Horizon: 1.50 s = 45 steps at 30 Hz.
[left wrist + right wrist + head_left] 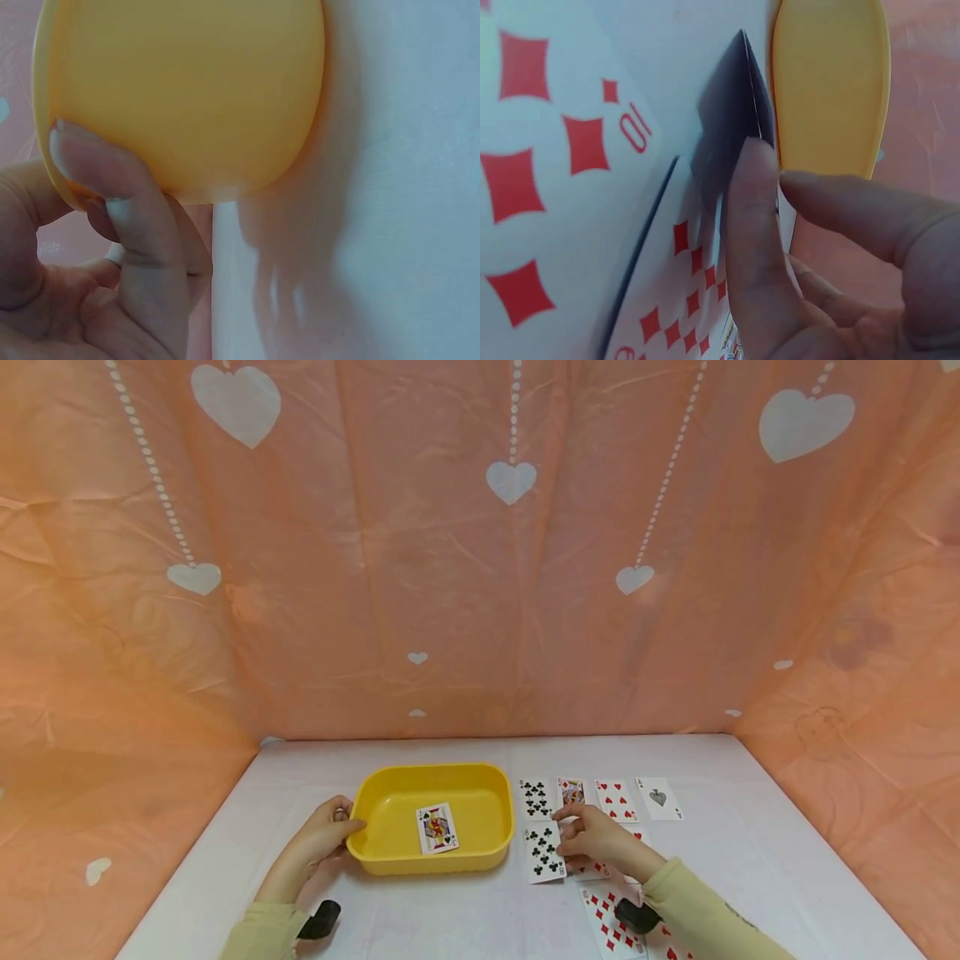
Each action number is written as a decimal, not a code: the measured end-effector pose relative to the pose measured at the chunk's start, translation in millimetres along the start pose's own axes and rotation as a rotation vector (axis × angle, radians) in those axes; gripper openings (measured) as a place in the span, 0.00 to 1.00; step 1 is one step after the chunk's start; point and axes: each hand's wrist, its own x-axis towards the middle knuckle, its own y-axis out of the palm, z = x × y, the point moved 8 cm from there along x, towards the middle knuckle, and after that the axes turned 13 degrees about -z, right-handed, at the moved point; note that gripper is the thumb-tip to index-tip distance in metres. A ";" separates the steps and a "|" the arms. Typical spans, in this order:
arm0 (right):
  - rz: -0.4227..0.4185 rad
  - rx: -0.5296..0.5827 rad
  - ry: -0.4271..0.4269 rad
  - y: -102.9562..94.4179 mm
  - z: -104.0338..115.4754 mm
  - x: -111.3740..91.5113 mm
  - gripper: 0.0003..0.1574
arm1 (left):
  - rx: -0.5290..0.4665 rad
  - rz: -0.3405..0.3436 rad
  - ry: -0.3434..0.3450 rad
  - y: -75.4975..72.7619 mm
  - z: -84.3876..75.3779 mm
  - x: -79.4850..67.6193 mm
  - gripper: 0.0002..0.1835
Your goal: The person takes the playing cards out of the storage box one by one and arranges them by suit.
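Note:
A yellow plastic tray [432, 865] stands left of the cards, with a face card [437, 828] lying face up inside. My left hand [318, 837] grips the tray's left rim, thumb over the edge; the left wrist view shows the fingers [124, 180] against its wall. My right hand [600, 839] pinches the right edge of a clubs playing card [543, 853]. In the right wrist view this card [739, 105] is tilted up off the table between thumb and finger. Beneath the right hand lie a diamonds card [591, 870] and a hearts card, partly hidden.
Along the back row lie another clubs card [536, 799], a red face card [572, 791], a six of hearts [617, 801] and an ace of spades [660, 798]. A ten of diamonds [609, 922] lies nearest me. Orange heart-patterned sheeting [435, 568] encloses the white table [300, 768].

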 end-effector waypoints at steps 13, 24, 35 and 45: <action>-0.005 -0.029 -0.029 0.5 1.1 -1.8 0.32 | -0.003 0.002 0.007 0.0 0.1 0.7 0.08; -0.014 -0.047 -0.041 -1.4 1.9 -3.4 0.30 | -0.011 0.003 0.006 0.2 0.8 0.9 0.09; -0.024 -0.049 -0.023 -3.2 1.0 -6.5 0.29 | 0.011 -0.004 0.001 -0.7 -0.1 0.1 0.09; -0.022 -0.111 -0.094 -14.6 18.4 -8.2 0.27 | -0.032 0.021 0.024 0.7 -2.0 -1.0 0.09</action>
